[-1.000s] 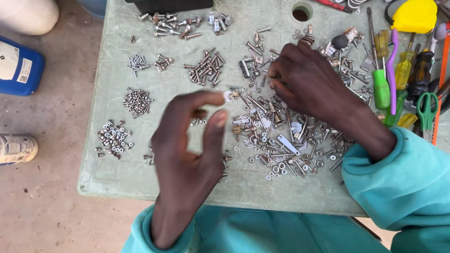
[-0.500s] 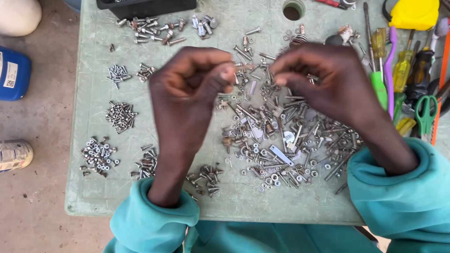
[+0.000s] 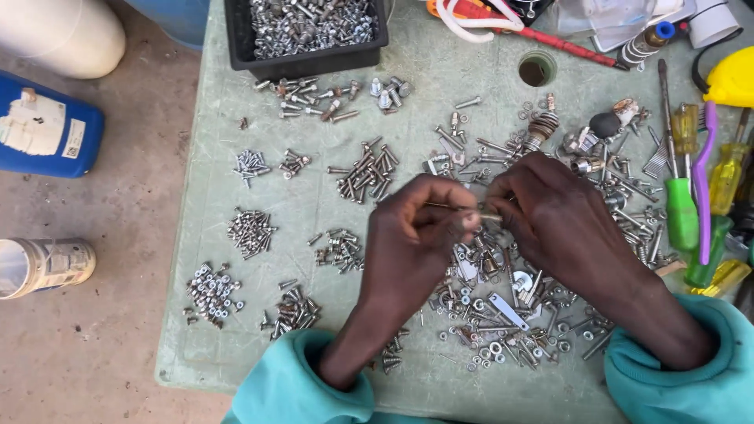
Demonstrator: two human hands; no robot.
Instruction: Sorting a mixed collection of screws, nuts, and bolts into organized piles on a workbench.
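Observation:
My left hand [image 3: 412, 243] and my right hand [image 3: 561, 228] meet fingertip to fingertip above a pale green table [image 3: 314, 196]. Between them they pinch one small metal bolt [image 3: 483, 213], held level. Under the hands lies a big mixed heap of screws, nuts and washers [image 3: 503, 314]. To the left the hardware is sorted into small piles: long screws [image 3: 365, 169], short screws [image 3: 251, 232], nuts [image 3: 208, 290] and more bolts [image 3: 294, 310]. Both sleeves are teal.
A black tray [image 3: 306, 51] full of fasteners stands at the table's far edge. Screwdrivers with green [image 3: 682, 212], purple and yellow handles lie along the right side. A round hole [image 3: 536, 71] pierces the tabletop. A blue canister [image 3: 47, 129] and a can [image 3: 43, 267] rest on the floor at left.
My left hand rose from the table and came to meet my right hand; both now pinch the bolt together. The camera has tilted up, showing the black tray.

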